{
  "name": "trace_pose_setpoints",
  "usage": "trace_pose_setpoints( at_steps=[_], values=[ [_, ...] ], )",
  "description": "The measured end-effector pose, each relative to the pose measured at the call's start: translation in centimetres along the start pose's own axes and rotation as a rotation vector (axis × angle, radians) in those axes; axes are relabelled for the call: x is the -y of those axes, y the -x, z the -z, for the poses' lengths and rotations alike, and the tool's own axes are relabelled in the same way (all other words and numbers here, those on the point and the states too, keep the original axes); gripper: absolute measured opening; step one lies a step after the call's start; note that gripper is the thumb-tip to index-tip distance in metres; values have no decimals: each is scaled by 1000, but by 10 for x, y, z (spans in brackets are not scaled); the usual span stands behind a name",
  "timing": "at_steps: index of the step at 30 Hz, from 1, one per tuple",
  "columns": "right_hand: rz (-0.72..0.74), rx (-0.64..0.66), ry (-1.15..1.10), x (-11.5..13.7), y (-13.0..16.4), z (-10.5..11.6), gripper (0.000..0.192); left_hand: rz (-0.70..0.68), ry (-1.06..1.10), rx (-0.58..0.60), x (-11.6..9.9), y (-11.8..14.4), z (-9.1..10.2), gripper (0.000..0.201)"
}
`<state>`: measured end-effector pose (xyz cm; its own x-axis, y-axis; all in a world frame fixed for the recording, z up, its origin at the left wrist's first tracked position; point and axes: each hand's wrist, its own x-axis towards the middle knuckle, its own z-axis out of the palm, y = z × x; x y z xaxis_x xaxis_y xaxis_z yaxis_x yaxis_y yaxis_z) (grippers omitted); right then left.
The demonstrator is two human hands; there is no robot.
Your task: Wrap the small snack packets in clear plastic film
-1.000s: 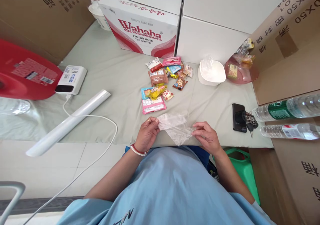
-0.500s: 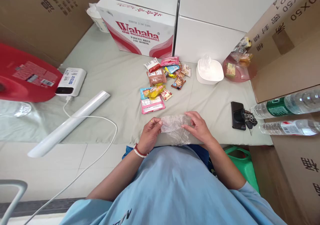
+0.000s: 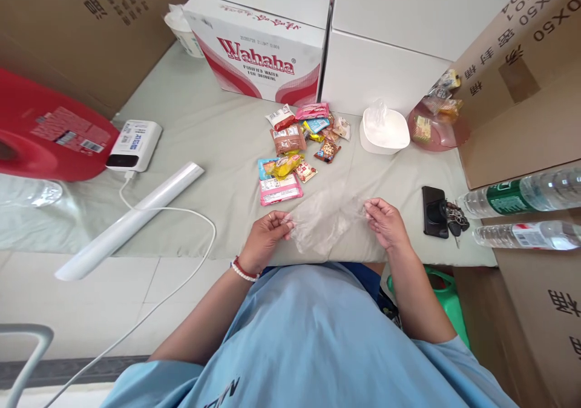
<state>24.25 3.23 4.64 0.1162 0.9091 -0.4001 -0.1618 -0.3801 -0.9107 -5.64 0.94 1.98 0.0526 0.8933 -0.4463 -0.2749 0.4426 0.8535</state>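
The fingers [image 3: 278,219] of the left hand [image 3: 265,238] are pinched together on the left edge of a thin, crumpled, clear plastic bag [image 3: 324,217], and the fingers of the right hand [image 3: 385,221] are pinched on its right edge, so the bag hangs stretched between them just above the near edge of the bench [image 3: 204,129]. Both forearms come up from the light blue shirt at 6 o'clock. The left wrist bears a red and white bead bracelet [image 3: 240,270].

Going by size: brown cardboard cartons stand at 10 o'clock and at 2 to 4 o'clock; two plain white boxes [image 3: 390,39] sit at 12 to 1 o'clock, with one white and red printed water carton [image 3: 261,54] beside them at 12. One red plastic container [image 3: 48,132] lies at 9 o'clock. One long white roll [image 3: 131,220] lies slantwise at 8 o'clock. Two clear water bottles [image 3: 521,214] lie on a carton at 3 o'clock. One white power bank [image 3: 135,146] with a white cable sits at 10. One white bowl [image 3: 384,132] and one pink dish [image 3: 438,129] holding wrapped snacks sit at 1 o'clock. One black phone [image 3: 432,211] with keys beside it lies at 3, near the right hand. A cluster of about a dozen small wrapped snacks [image 3: 295,148] lies just beyond the bag.

The bench is covered in pale grey-green cloth; pale floor tiles show at 7 o'clock.
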Motion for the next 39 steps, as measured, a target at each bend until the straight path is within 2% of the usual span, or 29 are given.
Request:
trace_pose_setpoints(
  at_steps=[4, 6, 7, 9, 10, 11, 12, 14, 16, 18, 21, 24, 29, 33, 35, 39],
  values=[
    [-8, -16, 17, 4, -5, 21, 42, 51, -118, -16, -11, -6, 24, 47],
    [4, -37, 55, 1, -8, 25, 42, 6, -245, -87, -10, -6, 32, 46],
    [17, -55, 79, -1, -9, 25, 42, -54, -343, -160, -9, -5, 34, 44],
    [42, -81, 121, -6, -10, 24, 41, -256, -585, -335, -5, 2, 32, 40],
    [50, -89, 136, -8, -11, 23, 40, -391, -705, -384, -3, 6, 28, 38],
    [53, -92, 144, -9, -12, 21, 39, -536, -808, -376, -1, 11, 23, 35],
    [50, -93, 146, -10, -12, 20, 38, -678, -891, -302, 2, 16, 16, 33],
    [24, -89, 127, -10, -12, 18, 37, -897, -1007, -29, 9, 23, 2, 33],
    [-25, -77, 75, -8, -12, 18, 37, -985, -1108, 208, 19, 24, -10, 41],
    [-79, -46, -10, -4, -11, 18, 38, -970, -1207, 325, 30, 20, -17, 46],
    [-135, 1, -165, 0, -10, 21, 39, -886, -1287, 382, 43, 11, -18, 35],
    [-170, -4, -281, -1, -10, 25, 36, -856, -1236, 394, 45, 5, -13, 17],
    [-171, 20, -407, -4, -11, 25, 25, -785, -1015, 391, 37, 4, -9, 18],
    [-107, 72, -415, 3, -6, 19, 38, -620, -886, 309, 32, 3, -11, 19],
    [-71, 26, -320, 5, -1, 20, 42, -557, -840, 270, 30, 3, -13, 21],
    [64, -220, -124, 1, 11, 31, 38, -531, -818, 250, 30, 3, -15, 21]
  ],
)
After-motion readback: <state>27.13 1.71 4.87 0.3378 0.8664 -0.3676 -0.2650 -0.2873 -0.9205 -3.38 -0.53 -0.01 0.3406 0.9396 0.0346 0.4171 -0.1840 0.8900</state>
